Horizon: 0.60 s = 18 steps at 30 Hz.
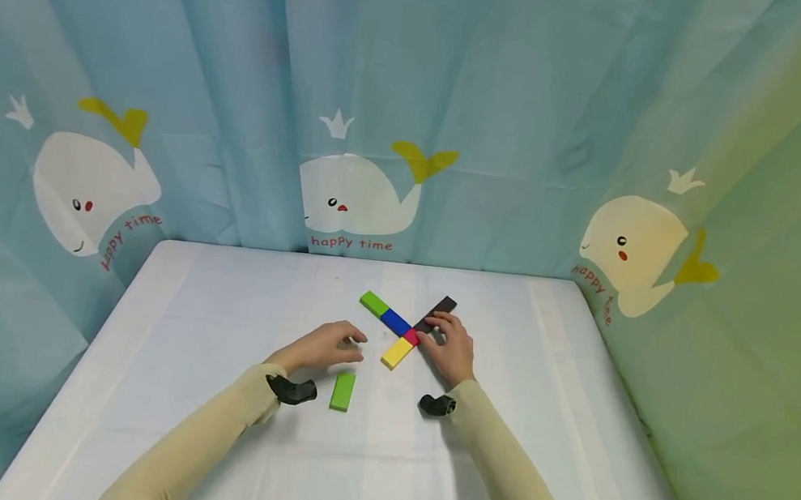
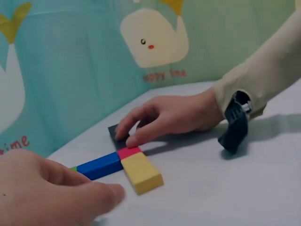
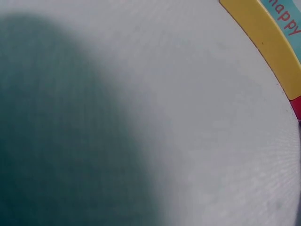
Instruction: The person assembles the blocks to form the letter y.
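Wooden-looking blocks form an X on the white table. A green block [image 1: 374,303] and a blue block [image 1: 395,322] make one arm, meeting a small red block [image 1: 411,336] at the crossing. From there a yellow block [image 1: 397,353] extends toward the front, and a black block [image 1: 447,303] toward the back right. My right hand [image 1: 450,349] pinches the black block near the red one, its fingers curled over it and partly hiding it. Left of the X, my left hand [image 1: 323,345] hovers with relaxed fingers, holding nothing; its thumb and fingers are apart.
A separate green block [image 1: 342,391] lies in front of my left hand. Black straps with small mounts hang at both wrists. Behind and beside the table [image 1: 220,288] hangs a blue-green curtain [image 1: 363,50] printed with whales.
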Motion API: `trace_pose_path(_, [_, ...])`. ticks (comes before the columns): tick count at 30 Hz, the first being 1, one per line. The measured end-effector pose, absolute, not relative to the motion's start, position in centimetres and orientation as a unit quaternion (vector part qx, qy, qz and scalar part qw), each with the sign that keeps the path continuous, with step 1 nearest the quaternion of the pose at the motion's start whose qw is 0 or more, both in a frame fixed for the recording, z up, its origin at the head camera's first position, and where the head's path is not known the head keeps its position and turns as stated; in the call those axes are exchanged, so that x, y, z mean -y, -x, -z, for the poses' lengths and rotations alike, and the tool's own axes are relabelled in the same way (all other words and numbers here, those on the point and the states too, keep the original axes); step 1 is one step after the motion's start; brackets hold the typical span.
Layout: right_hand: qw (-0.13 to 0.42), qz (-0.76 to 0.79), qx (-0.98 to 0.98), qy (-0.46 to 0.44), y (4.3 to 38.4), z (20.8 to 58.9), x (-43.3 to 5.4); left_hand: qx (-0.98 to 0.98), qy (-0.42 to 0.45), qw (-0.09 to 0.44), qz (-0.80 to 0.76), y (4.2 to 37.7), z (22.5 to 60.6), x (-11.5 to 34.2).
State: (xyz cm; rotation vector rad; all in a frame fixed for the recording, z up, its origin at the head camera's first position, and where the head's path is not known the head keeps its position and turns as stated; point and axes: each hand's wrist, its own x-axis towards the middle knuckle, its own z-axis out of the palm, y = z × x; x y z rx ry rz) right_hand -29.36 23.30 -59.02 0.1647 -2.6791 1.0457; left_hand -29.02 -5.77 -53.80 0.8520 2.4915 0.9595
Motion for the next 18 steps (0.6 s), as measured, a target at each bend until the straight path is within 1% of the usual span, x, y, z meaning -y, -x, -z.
trace_pose_path(9, [0.131, -0.363, 0.921, -0.056, 29.4, 59.1, -23.4, -0.874, -0.335, 0.197, -0.291, 25.1, 54.4, 7.9])
trace_pose_path(13, [0.129, -0.363, 0.921, -0.051, 29.5, 59.2, -23.5, -0.87, -0.343, 0.194, -0.297, 24.0, 54.8, 7.9])
trace_pose_path(18, [0.123, -0.363, 0.922, -0.052, 29.4, 59.2, -23.4, -0.872, -0.342, 0.182, -0.301, 23.6, 55.2, 7.6])
